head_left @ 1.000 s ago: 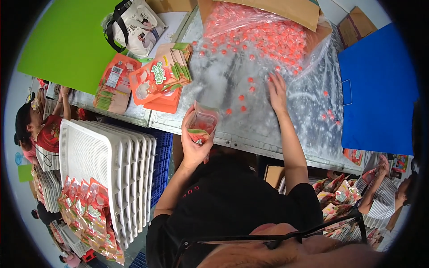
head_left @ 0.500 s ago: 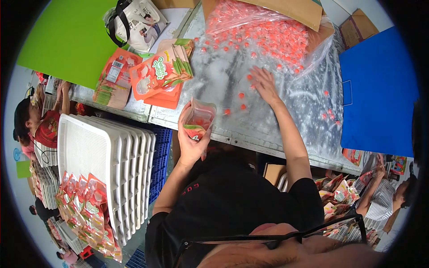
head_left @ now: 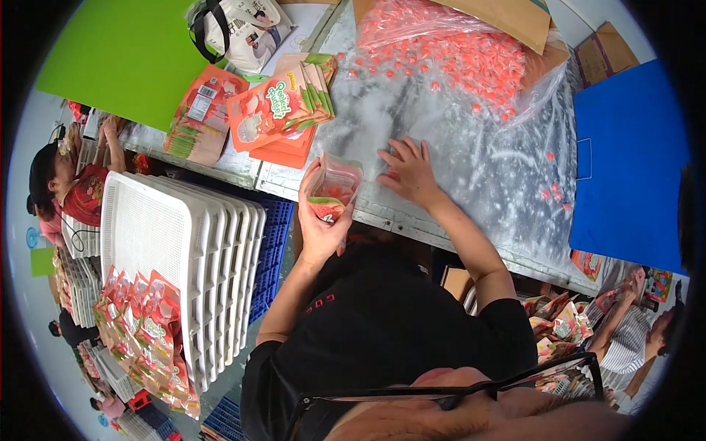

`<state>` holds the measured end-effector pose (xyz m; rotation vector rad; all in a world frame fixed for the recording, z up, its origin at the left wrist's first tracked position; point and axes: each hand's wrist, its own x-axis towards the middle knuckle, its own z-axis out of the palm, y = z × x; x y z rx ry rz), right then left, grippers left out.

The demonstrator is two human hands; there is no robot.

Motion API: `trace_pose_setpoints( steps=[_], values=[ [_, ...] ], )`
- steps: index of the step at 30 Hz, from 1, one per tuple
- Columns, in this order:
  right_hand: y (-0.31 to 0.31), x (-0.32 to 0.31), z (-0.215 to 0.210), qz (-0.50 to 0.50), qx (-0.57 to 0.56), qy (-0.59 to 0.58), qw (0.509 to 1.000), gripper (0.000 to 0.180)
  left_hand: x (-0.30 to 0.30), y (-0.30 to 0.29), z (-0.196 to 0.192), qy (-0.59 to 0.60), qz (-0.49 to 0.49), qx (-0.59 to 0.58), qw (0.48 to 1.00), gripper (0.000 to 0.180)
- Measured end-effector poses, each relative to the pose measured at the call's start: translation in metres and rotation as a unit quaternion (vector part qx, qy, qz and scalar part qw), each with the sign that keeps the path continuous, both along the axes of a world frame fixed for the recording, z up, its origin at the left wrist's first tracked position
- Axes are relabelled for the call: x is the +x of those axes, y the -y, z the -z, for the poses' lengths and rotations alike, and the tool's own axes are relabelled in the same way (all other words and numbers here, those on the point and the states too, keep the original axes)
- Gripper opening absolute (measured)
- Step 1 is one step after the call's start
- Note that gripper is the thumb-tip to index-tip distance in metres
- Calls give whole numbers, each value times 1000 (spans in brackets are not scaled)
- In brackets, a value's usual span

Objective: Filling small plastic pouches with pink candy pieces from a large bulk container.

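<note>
My left hand (head_left: 323,234) is wrapped round an upright stand-up pouch (head_left: 342,178), red and green with a clear upper part. Its mouth gapes at the top, and red pieces show inside. Just right of it, my right hand (head_left: 409,173) is cupped palm down on the metal tabletop, fingers curled and a little apart. Small red wrapped candies (head_left: 392,176) show between its thumb and forefinger; how many lie under the palm is hidden. Farther off, a heap of the same candies (head_left: 471,70) spills from a plastic-lined carton.
Flat printed pouches (head_left: 283,106) lie in piles at the table's left. White trays (head_left: 220,257) stand stacked at my left, with filled pouches (head_left: 143,327) on top. A blue panel (head_left: 629,169) bounds the right side. Co-workers (head_left: 77,176) are at both sides.
My right hand has come left and nearer, over the loose candies that lay on the tabletop, and its fingers have curled. The left hand still holds the pouch.
</note>
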<state>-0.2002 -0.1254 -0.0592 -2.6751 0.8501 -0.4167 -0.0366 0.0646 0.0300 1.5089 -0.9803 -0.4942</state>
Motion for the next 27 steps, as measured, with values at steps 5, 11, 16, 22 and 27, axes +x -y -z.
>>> trace_pose_setpoints(
  steps=[5, 11, 16, 22, 27],
  values=[
    [10, -16, 21, -82, 32, 78, 993, 49, -2, 3, -7, -23, 14, -10, 1000, 78],
    [-22, -29, -23, -122, -45, 53, 990, 40, -1, 0, 12, -43, 13, -22, 999, 78],
    [-5, -49, 20, -80, -58, 89, 991, 29, -4, 16, 8, 57, 52, -94, 993, 82],
    [8, -24, -33, 186, 350, 400, 826, 17, -15, 35, 1, 93, 74, -154, 981, 84],
    [-5, 2, -136, 58, 458, 655, 599, 18, -30, 62, 13, 115, 72, -122, 983, 89]
  ],
)
